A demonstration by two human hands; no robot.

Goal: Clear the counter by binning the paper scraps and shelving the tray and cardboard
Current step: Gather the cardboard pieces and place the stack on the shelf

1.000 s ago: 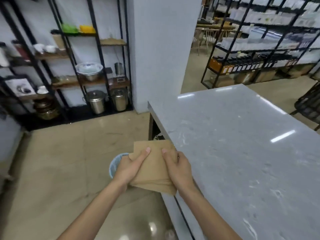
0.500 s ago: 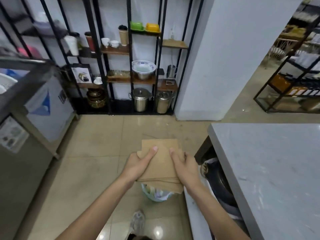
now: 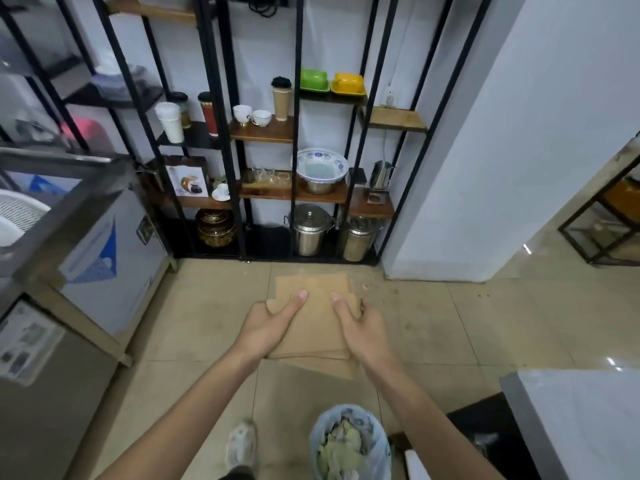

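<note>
A stack of brown cardboard sheets (image 3: 313, 322) is held flat in front of me, over the tiled floor. My left hand (image 3: 268, 325) grips its left edge with the thumb on top, and my right hand (image 3: 362, 323) grips its right edge the same way. Below my arms stands a bin (image 3: 349, 441) with a pale blue liner, holding crumpled paper scraps (image 3: 341, 445). The grey counter (image 3: 581, 420) shows only as a corner at the lower right. A black metal shelf rack (image 3: 294, 188) with wooden boards stands ahead against the wall.
The rack holds cups, a blue-patterned bowl (image 3: 322, 166), steel pots (image 3: 310, 230) and green and yellow dishes. A steel appliance cabinet (image 3: 86, 258) fills the left side. A white pillar (image 3: 485, 168) rises at the right. My shoe (image 3: 240, 445) is near the bin.
The view has swung left, away from the counter, and closer to the shelf rack. Both hands keep the same hold on the cardboard. The bin now sits below my arms.
</note>
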